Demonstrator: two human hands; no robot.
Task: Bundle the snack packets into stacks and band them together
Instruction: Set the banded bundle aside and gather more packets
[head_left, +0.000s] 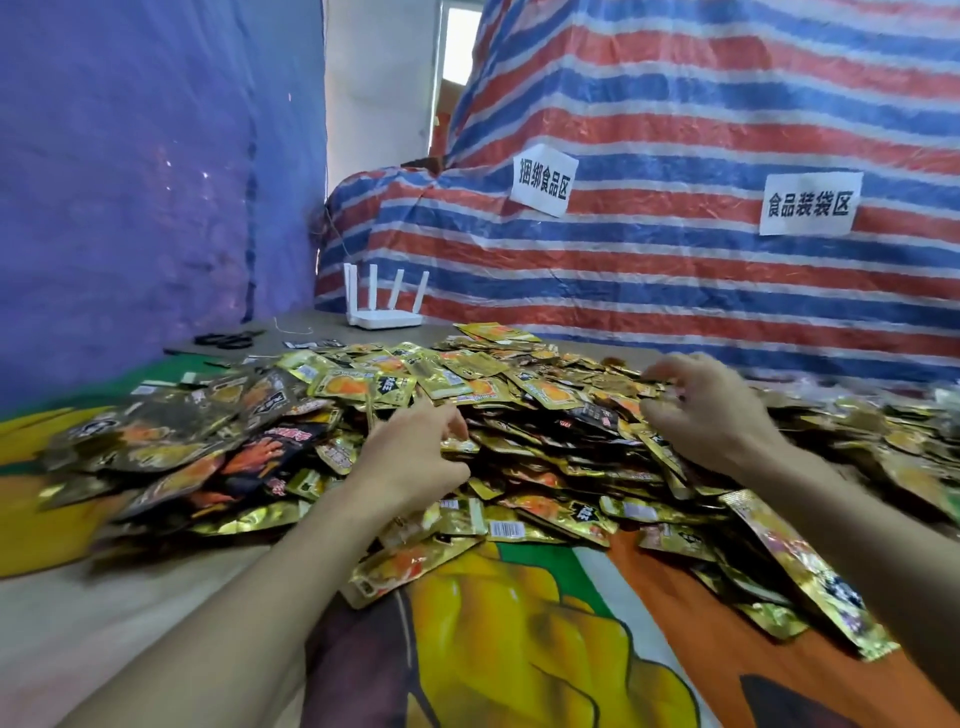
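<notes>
Closest in, a printed cloth of yellow, orange and green (519, 623) covers the table. Two bare forearms reach across it into a broad, loose heap of gold and black foil snack packets (519, 415), which spreads over most of the middle of the surface. The left hand (415, 457) lies low on the near slope of the heap, its fingers curled down among the packets. The right hand (711, 410) hovers over the crest further back, fingers hooked with their tips at the foil. Whether either hand actually has a packet pinched I cannot tell. No stack is formed yet, so this looks like the gathering step. It would go best by picking packets of one kind, turning them the same face up and squaring their edges against the cloth. The slippery foil should then be kept pressed flat until a band goes round.
</notes>
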